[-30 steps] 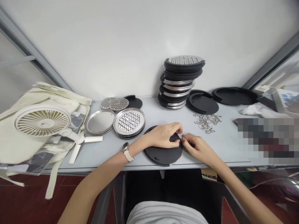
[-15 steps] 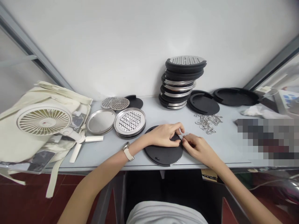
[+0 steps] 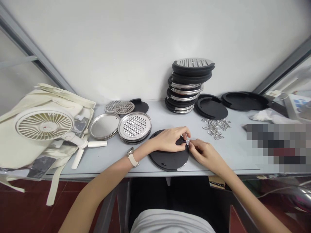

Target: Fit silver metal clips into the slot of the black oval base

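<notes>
A round black plate (image 3: 167, 160) lies near the front edge of the table, with a small slot toward its front. My left hand (image 3: 170, 139), a watch on its wrist, rests across the plate's upper part. Its fingers and thumb curl around the plate's right edge, hiding part of it. Between thumb and fingertips, my right hand (image 3: 202, 150) pinches a small metal ring (image 3: 187, 141) at that same edge. Whether the ring passes through the plate cannot be seen. Behind my right hand lies a pile of metal rings and hooks (image 3: 215, 127).
Stacked metal grater discs (image 3: 135, 125) and plain metal discs (image 3: 104, 125) lie left. A tall stack of black and metal discs (image 3: 190, 84) stands behind. More black plates (image 3: 213, 108) lie back right. A white fan (image 3: 46, 124) and pale bag (image 3: 14, 149) occupy the far left.
The metal piece in my right fingers has turned and now shows as a ring. The black plate has shifted slightly left, and both hands stay nearly in place.
</notes>
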The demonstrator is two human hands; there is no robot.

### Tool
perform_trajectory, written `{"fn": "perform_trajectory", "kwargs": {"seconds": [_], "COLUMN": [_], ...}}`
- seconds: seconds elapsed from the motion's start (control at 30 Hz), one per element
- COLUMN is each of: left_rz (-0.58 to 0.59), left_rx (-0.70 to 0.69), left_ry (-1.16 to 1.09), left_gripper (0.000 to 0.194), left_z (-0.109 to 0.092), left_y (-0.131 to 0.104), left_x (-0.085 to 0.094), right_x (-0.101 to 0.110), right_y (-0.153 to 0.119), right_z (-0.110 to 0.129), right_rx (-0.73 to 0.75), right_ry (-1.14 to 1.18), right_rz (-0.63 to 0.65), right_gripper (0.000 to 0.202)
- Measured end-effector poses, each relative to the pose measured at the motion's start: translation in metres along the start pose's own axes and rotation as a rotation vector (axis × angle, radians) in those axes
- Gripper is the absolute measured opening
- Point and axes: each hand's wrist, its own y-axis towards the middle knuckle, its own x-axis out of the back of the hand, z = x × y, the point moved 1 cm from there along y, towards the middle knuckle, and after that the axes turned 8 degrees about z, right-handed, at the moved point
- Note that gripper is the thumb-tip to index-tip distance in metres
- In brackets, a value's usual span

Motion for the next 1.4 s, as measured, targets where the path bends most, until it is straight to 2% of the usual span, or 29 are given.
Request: {"fn": "perform_trajectory", "kwargs": {"seconds": [0.33, 0.43, 0.63, 0.9, 1.17, 1.4], "left_rz": [-0.065, -0.05, 0.006, -0.012, -0.059, -0.031], "left_rx": [0.053, 0.081, 0.027, -0.028, -0.091, -0.08], "left_ry": [0.237, 0.299, 0.287, 0.259, 0.273, 0.236], "left_gripper": [0.024, 0.026, 0.029, 0.026, 0.025, 0.025], "left_z": [-0.005, -0.008, -0.01, -0.007, -0.006, -0.005], "left_y": [-0.004, -0.004, -0.004, -0.004, -0.004, -0.004], "left_x": [-0.002, -0.001, -0.001, -0.003, -0.005, -0.005], "right_x": [0.0, 0.0, -0.001, -0.001, 0.0, -0.001], "right_y": [0.0, 0.0, 0.001, 0.0, 0.001, 0.0], "right_z": [0.003, 0.004, 0.003, 0.0, 0.002, 0.001], "right_rx": [-0.037, -0.031, -0.012, -0.027, -0.027, -0.021], "right_ry": [0.011, 0.0, -0.033, -0.043, -0.04, -0.042], "right_rz": [-0.025, -0.031, -0.02, 0.02, 0.006, 0.001], "right_gripper": [0.033, 0.033, 0.031, 0.032, 0.034, 0.036]}}
